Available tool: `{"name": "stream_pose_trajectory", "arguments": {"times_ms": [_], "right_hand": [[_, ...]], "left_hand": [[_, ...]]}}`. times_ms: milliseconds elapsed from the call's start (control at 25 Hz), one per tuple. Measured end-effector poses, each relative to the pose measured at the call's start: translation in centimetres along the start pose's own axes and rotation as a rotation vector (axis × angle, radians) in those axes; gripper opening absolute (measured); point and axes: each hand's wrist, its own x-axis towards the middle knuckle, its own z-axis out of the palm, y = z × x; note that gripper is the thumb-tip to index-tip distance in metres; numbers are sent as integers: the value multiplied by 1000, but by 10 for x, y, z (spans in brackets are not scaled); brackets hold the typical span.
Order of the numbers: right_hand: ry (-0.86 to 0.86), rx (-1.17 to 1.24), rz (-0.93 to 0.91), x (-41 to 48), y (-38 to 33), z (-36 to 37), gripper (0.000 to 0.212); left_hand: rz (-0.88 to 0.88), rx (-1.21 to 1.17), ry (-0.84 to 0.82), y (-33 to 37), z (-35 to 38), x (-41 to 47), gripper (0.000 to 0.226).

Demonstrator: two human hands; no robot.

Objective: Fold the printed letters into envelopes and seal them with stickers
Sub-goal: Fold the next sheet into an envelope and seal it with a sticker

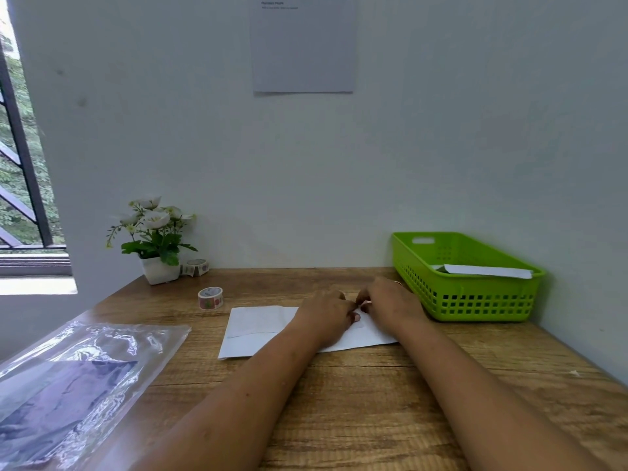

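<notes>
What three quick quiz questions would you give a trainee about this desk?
1. True or false: the green basket is empty.
2. Where does the nearer sticker roll stand? A: on the table, left of the hands; B: inside the basket; C: on the plastic bag.
3. Fill in: the left hand and right hand meet over a white ____.
Key: 1 false, it holds white paper. 2 A. 3 envelope.
</notes>
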Motion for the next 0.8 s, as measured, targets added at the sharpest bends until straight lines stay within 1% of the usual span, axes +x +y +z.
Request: {"name": "stream_pose_trajectory", "arguments": {"times_ms": [160, 320, 480, 560, 680, 800], "right_hand": [[-71, -9, 19, -2, 2, -3, 28], [-128, -65, 35, -9, 4, -8, 40], [-181, -113, 90, -15, 1, -15, 48], [-190, -123, 119, -17, 1, -16, 48], [-179, -172, 157, -17, 2, -16, 43], [-180, -198, 121, -19, 3, -18, 41]], "left_hand": [[8, 10, 7, 1, 0, 1, 40], [-3, 19, -5, 1, 1, 3, 40], [-12, 83, -22, 2, 1, 2, 42], [-5, 107, -13, 2, 0, 1, 42], [-7, 93, -5, 1, 1, 2, 43], [-8, 74, 0, 1, -1, -3, 43]]}}
